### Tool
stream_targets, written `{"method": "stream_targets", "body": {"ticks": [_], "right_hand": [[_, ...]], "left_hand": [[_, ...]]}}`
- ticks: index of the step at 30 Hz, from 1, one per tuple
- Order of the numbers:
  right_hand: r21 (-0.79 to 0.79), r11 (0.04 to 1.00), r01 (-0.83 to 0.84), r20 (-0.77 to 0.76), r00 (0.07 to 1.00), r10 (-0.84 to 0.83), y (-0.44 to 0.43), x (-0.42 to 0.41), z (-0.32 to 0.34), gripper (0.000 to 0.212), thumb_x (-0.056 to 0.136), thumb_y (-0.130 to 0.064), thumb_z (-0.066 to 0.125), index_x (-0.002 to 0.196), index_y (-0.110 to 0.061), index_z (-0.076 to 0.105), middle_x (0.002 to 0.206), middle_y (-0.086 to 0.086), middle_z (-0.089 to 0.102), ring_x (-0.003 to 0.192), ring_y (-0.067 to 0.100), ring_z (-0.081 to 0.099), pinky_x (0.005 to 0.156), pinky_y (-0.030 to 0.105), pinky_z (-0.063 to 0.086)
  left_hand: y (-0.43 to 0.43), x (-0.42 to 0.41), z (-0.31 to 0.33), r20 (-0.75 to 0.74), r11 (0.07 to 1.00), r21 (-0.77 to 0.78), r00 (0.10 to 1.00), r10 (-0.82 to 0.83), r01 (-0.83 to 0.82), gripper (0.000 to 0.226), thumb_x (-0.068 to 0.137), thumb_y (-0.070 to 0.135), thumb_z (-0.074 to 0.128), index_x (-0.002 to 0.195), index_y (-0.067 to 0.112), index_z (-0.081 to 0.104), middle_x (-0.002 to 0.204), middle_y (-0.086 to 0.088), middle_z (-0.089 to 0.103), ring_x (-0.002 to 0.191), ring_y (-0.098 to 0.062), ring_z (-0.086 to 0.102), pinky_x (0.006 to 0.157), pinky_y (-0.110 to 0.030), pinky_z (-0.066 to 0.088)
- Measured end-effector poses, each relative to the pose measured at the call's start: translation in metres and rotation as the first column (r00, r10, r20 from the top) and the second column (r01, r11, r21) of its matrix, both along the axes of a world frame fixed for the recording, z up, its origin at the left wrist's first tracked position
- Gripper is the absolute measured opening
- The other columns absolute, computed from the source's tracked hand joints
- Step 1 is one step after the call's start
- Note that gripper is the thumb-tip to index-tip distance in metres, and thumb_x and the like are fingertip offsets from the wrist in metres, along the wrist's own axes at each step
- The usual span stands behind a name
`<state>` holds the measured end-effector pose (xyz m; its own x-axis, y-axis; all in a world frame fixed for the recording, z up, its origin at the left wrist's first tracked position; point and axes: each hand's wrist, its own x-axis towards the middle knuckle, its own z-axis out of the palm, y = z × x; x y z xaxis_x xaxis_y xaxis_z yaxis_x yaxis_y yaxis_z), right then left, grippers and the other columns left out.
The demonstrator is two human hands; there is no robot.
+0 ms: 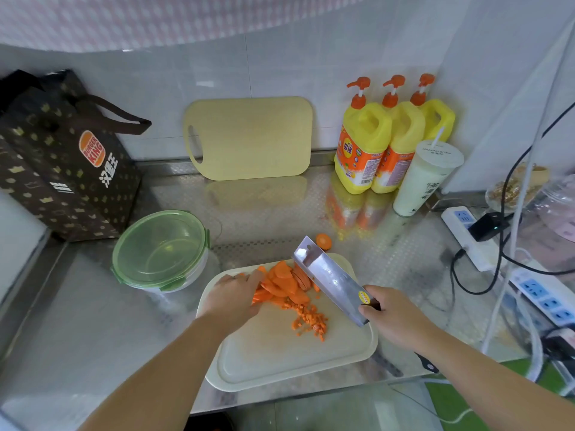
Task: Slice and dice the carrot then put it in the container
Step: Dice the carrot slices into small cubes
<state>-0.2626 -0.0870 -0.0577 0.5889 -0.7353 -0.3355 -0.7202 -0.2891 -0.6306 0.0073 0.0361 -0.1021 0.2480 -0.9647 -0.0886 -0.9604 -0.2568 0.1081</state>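
Observation:
Orange carrot slices [284, 279] lie piled at the far end of a pale cutting board [280, 353]. A heap of small carrot dice [306, 318] sits just in front of them. My left hand [235, 293] rests on the left side of the slice pile, fingers curled over some slices. My right hand [390, 312] grips the handle of a steel cleaver [329, 278], whose blade is raised and tilted over the right side of the slices. A round container with a green clip lid [160, 248] stands left of the board, lid on.
A carrot end [323, 241] lies on the steel counter beyond the board. A second board [249, 136] leans on the wall. Three yellow detergent bottles [389, 138] and a drink cup [426, 178] stand back right. A paper bag [59, 157] is at left, power strips [466, 234] with cables at right.

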Motion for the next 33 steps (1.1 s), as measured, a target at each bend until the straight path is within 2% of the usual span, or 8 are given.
{"method": "stream_targets", "body": {"ticks": [4,8,11,16,19,24,31,33], "right_hand": [[-0.003,1.000,-0.002,0.003,1.000,0.002,0.000,0.001,0.002,0.033,0.085,-0.004,0.050,0.062,-0.016,0.029,0.057,-0.004,0.029,0.050,0.009,0.020,0.046,0.022,0.020],[-0.005,1.000,-0.003,0.007,1.000,0.003,-0.001,0.002,0.004,0.033,0.085,-0.003,0.050,0.063,-0.016,0.028,0.056,-0.004,0.028,0.050,0.010,0.020,0.045,0.022,0.020],[-0.006,1.000,-0.010,0.001,1.000,0.011,-0.001,0.005,0.005,0.031,0.085,-0.004,0.050,0.064,-0.015,0.029,0.057,-0.003,0.029,0.050,0.010,0.020,0.045,0.022,0.021],[-0.007,0.999,-0.044,0.026,0.999,0.044,0.005,0.017,0.010,0.034,0.086,-0.004,0.050,0.063,-0.016,0.028,0.056,-0.005,0.028,0.046,0.009,0.023,0.045,0.021,0.024],[-0.003,0.997,-0.081,0.050,0.995,0.081,0.013,0.028,0.012,0.036,0.087,-0.003,0.052,0.061,-0.016,0.029,0.056,-0.005,0.029,0.048,0.008,0.022,0.045,0.021,0.025],[-0.027,0.990,-0.138,0.050,0.989,0.139,0.027,0.042,0.009,0.039,0.088,-0.006,0.054,0.062,-0.017,0.027,0.057,-0.006,0.028,0.049,0.008,0.022,0.048,0.022,0.026],[-0.040,0.977,-0.211,-0.005,0.977,0.211,0.047,0.050,0.003,0.026,0.085,-0.004,0.048,0.065,-0.013,0.034,0.060,0.001,0.036,0.053,0.012,0.025,0.049,0.027,0.018],[-0.067,0.974,-0.217,-0.034,0.976,0.215,0.052,0.049,0.000,0.019,0.084,-0.005,0.046,0.068,-0.010,0.038,0.059,0.001,0.038,0.055,0.015,0.028,0.052,0.031,0.019]], "left_hand": [[-0.002,0.001,0.005,0.074,0.999,0.005,0.997,-0.034,0.033,0.033,0.093,0.031,0.047,0.125,0.025,0.043,0.109,0.000,0.065,0.104,-0.025,0.058,0.084,-0.031,0.045],[-0.002,0.002,0.013,0.182,0.986,-0.090,0.975,-0.124,0.143,0.036,0.050,0.037,0.087,0.077,0.030,0.065,0.055,0.009,0.061,0.050,-0.007,0.059,0.048,-0.015,0.040],[0.009,0.007,0.016,0.059,0.986,-0.146,0.996,-0.070,0.078,0.026,0.062,0.027,0.085,0.081,0.029,0.067,0.064,0.008,0.065,0.060,-0.014,0.063,0.054,-0.020,0.046],[0.038,0.006,0.021,0.012,0.966,-0.221,0.991,-0.133,0.133,0.040,0.043,0.017,0.093,0.067,0.031,0.064,0.066,0.016,0.062,0.060,-0.010,0.061,0.050,-0.016,0.045],[0.059,-0.004,0.010,-0.083,0.979,-0.138,0.983,-0.161,0.149,0.040,0.045,0.016,0.090,0.068,0.033,0.062,0.076,0.018,0.059,0.064,-0.008,0.059,0.059,-0.016,0.045],[0.082,-0.012,-0.002,-0.224,0.999,0.047,0.975,-0.008,0.019,0.019,0.087,0.018,0.058,0.105,0.025,0.059,0.121,0.012,0.047,0.112,-0.016,0.049,0.088,-0.027,0.047],[0.086,-0.030,-0.001,-0.295,0.961,0.162,0.918,0.264,-0.224,0.074,0.077,0.050,0.068,0.137,0.027,0.033,0.138,0.006,0.029,0.128,-0.018,0.041,0.095,-0.032,0.044],[0.078,-0.039,-0.002,-0.265,0.947,0.197,0.916,0.302,-0.255,0.075,0.079,0.052,0.066,0.139,0.025,0.032,0.137,0.004,0.031,0.127,-0.018,0.040,0.096,-0.034,0.045]]}}
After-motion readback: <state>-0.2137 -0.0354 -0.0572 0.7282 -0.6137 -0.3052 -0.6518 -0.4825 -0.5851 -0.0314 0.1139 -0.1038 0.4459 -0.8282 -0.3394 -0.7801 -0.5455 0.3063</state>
